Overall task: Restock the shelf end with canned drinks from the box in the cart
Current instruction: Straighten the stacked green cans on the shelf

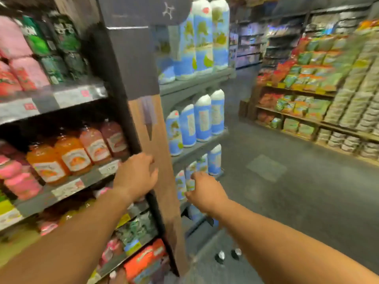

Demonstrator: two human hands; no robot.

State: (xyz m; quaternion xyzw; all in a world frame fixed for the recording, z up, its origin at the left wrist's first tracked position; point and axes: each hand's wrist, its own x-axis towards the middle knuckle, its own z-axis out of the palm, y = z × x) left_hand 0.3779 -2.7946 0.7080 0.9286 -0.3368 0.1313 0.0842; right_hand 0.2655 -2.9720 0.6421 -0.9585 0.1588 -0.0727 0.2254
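The shelf end [196, 83] stands in the middle of the view, with blue-and-white canned drinks [203, 117] lined up on three tiers. My right hand [205, 193] reaches to the lowest visible tier, its fingers curled against a blue can [189, 177] there; the blur hides whether it grips the can. My left hand [136, 177] rests with relaxed fingers on the brown side panel [151, 140] of the shelf end. The cart and its box are out of view.
A long shelf [61, 99] at the left holds juice bottles [69, 154] and pink and green packs. Across the grey aisle floor [287, 181], racks of snack bags [307, 78] fill the right. Two small dark objects [227, 255] lie on the floor by the shelf base.
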